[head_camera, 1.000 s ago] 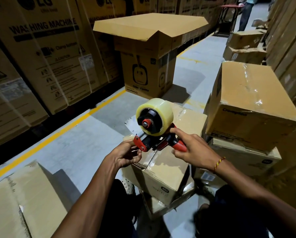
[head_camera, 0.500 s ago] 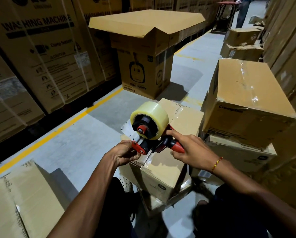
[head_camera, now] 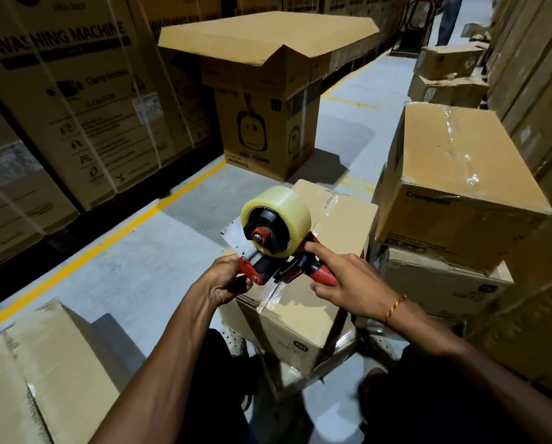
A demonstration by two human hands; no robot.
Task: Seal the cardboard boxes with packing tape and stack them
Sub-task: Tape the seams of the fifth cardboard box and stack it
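1. Far left, tall washing machine cartons (head_camera: 75, 100) line the wall behind a yellow floor line (head_camera: 114, 238).
2. Bottom left, a flattened cardboard box (head_camera: 43, 373) lies on the grey floor.
3. The left hand (head_camera: 225, 282) has its fingers curled, pinching the red front end of the tape dispenser (head_camera: 277, 248).
4. The dispenser, loaded with a clear tape roll (head_camera: 276, 219), rests on the near edge of a small cardboard box (head_camera: 300, 315) in front of the person.
5. Behind it stands a tall carton with open flaps (head_camera: 265, 91).
6. The right hand (head_camera: 348, 283) grips the dispenser's red handle, index finger extended.
7. Right, a taped Crompton box (head_camera: 460, 187) sits on another box (head_camera: 444, 283).
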